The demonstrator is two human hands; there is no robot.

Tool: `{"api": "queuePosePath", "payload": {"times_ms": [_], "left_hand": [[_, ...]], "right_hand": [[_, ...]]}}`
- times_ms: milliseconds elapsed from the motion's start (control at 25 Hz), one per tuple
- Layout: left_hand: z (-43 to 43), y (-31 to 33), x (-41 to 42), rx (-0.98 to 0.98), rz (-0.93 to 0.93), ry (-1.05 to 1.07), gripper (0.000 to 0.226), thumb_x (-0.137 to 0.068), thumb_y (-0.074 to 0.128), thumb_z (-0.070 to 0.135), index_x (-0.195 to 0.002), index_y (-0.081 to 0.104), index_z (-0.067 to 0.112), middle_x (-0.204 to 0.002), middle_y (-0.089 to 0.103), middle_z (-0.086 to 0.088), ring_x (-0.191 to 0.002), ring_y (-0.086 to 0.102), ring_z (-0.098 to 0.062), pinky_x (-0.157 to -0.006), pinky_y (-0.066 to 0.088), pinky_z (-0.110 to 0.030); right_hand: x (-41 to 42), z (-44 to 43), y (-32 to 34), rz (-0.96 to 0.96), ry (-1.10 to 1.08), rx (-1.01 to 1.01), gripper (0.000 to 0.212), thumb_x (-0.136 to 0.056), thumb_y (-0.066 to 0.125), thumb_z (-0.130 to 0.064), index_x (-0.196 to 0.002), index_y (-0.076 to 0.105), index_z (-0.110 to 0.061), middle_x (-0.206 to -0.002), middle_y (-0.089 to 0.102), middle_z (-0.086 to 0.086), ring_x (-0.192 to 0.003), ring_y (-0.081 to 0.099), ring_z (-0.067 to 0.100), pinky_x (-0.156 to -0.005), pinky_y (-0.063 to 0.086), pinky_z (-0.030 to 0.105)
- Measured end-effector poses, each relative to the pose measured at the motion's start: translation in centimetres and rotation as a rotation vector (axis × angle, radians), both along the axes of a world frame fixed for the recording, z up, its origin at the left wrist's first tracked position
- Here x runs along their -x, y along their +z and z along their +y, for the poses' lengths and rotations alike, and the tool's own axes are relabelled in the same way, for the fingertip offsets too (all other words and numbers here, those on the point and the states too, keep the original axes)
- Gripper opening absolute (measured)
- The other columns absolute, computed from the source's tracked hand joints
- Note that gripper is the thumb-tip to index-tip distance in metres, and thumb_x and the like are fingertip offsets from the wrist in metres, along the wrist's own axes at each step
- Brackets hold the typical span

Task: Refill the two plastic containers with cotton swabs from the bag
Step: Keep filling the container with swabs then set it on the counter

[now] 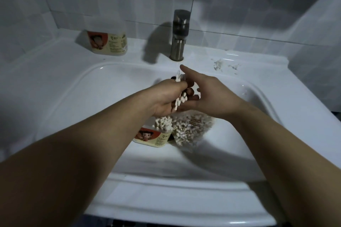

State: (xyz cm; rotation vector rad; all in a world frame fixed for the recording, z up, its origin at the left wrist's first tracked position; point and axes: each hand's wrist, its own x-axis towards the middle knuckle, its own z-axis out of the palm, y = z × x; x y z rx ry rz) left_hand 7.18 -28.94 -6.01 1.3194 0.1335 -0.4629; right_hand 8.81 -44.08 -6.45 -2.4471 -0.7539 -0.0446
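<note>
My left hand (166, 97) grips a bunch of cotton swabs (178, 100) above the sink basin. My right hand (208, 96) touches the same bunch from the right, its index finger stretched out toward the tap. Directly below, a plastic container (153, 137) with a cartoon label sits in the basin, swabs standing out of its open top. A clear bag of cotton swabs (191, 127) lies beside it on the right, partly under my hands. A second container (108, 43) with the same label stands on the ledge at the back left.
The white sink (73, 86) fills the view, with a metal tap (179, 35) at the back centre. A few loose swabs or bits (219, 64) lie on the ledge at the back right. Tiled walls close in behind and on the right.
</note>
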Motion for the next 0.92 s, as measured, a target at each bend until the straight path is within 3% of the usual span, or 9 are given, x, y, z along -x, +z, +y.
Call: {"api": "queuePosePath", "payload": {"times_ms": [120,200,280,400,480,640,760,840,920], "left_hand": [[-0.15,0.07,0.22,-0.038,-0.012,0.017,0.021,-0.106,0.051,0.014,-0.087,0.059,0.012,-0.063,0.063,-0.001,-0.054,0.067,-0.014,-0.046,0.052,-0.023],[-0.26,-0.04,0.22,-0.069,-0.026,0.02,0.018,-0.105,0.05,0.011,-0.092,0.062,0.008,-0.071,0.068,-0.006,-0.062,0.069,-0.017,-0.054,0.054,-0.027],[-0.36,-0.15,0.22,-0.094,-0.032,0.02,0.017,-0.105,0.049,0.01,-0.096,0.063,0.007,-0.077,0.069,-0.007,-0.07,0.069,-0.018,-0.059,0.054,-0.03],[-0.58,-0.27,0.29,-0.075,-0.007,0.002,0.019,-0.106,0.047,0.011,-0.095,0.062,0.013,-0.07,0.07,-0.001,-0.069,0.067,-0.013,-0.063,0.057,-0.031],[-0.64,-0.24,0.43,-0.075,-0.009,-0.013,0.02,-0.107,0.047,0.013,-0.093,0.062,0.014,-0.064,0.069,0.002,-0.066,0.065,-0.011,-0.064,0.057,-0.031],[-0.59,-0.19,0.55,-0.132,-0.049,-0.018,0.016,-0.106,0.048,0.012,-0.103,0.062,0.007,-0.092,0.07,-0.01,-0.087,0.068,-0.021,-0.071,0.056,-0.036],[-0.86,-0.1,0.88,-0.151,-0.061,-0.035,0.018,-0.107,0.043,0.009,-0.106,0.061,0.009,-0.1,0.065,-0.013,-0.097,0.066,-0.024,-0.09,0.058,-0.043],[-0.95,-0.1,0.94,-0.159,-0.071,-0.04,0.021,-0.107,0.043,0.009,-0.1,0.063,0.011,-0.094,0.068,-0.009,-0.089,0.068,-0.019,-0.084,0.06,-0.039],[-0.93,-0.24,0.77,-0.158,-0.072,-0.027,0.023,-0.106,0.043,0.006,-0.095,0.062,0.011,-0.087,0.066,-0.009,-0.08,0.066,-0.018,-0.071,0.06,-0.033]], "right_hand": [[0.12,-0.03,-0.22,0.084,0.063,-0.054,0.125,-0.063,0.095,-0.039,-0.162,0.02,-0.032,-0.148,0.043,-0.008,-0.13,0.046,0.005,-0.108,0.043,0.022],[0.1,0.21,-0.44,0.093,0.092,-0.064,0.128,-0.06,0.096,-0.042,-0.161,0.019,-0.03,-0.149,0.04,-0.008,-0.133,0.043,0.006,-0.107,0.043,0.022],[0.01,0.48,-0.45,0.042,0.085,-0.047,0.119,-0.063,0.095,-0.04,-0.159,0.028,-0.026,-0.145,0.045,-0.006,-0.129,0.049,0.009,-0.103,0.045,0.021],[0.01,0.59,0.12,-0.101,0.031,0.04,0.093,-0.071,0.091,-0.033,-0.151,0.046,-0.018,-0.134,0.058,0.0,-0.12,0.057,0.015,-0.099,0.043,0.02],[0.17,0.53,0.35,-0.107,0.016,0.036,0.092,-0.072,0.091,-0.031,-0.151,0.046,-0.018,-0.135,0.058,0.001,-0.12,0.056,0.014,-0.101,0.045,0.024],[0.16,0.33,0.06,-0.017,0.114,-0.048,0.113,-0.066,0.094,-0.032,-0.158,0.029,-0.033,-0.152,0.041,-0.007,-0.134,0.043,0.002,-0.108,0.039,0.017],[-0.27,0.35,-0.19,-0.131,0.12,0.033,0.091,-0.071,0.09,-0.03,-0.151,0.047,-0.024,-0.155,0.044,0.002,-0.141,0.043,0.012,-0.116,0.036,0.026],[-0.37,0.5,-0.19,-0.172,0.082,0.067,0.08,-0.073,0.087,-0.032,-0.145,0.056,-0.017,-0.153,0.048,0.006,-0.14,0.045,0.017,-0.117,0.037,0.033],[-0.36,0.52,-0.17,-0.143,0.072,0.074,0.084,-0.07,0.089,-0.035,-0.145,0.056,-0.016,-0.151,0.05,0.006,-0.138,0.047,0.016,-0.117,0.038,0.034]]}}
